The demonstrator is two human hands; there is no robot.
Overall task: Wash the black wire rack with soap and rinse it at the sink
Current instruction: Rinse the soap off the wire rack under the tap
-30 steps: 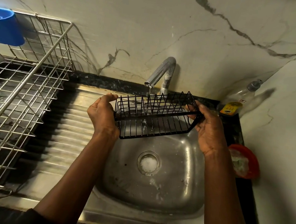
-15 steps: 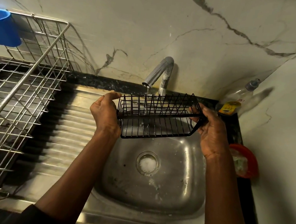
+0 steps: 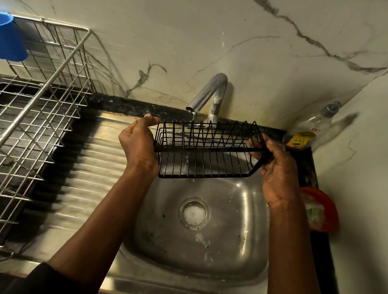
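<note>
Rack: black wire rack, under running tap
Left hand: grips left end
Right hand: grips right end

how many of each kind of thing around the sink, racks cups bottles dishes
wire racks: 2 (black wire rack, silver dish rack)
cups: 1 (blue cup)
bottles: 1 (clear bottle)
dishes: 1 (red dish)
total: 5

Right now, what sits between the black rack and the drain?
Head view: nothing solid; below the black wire rack only bare steel sink wall runs down to the foamy drain.
</note>
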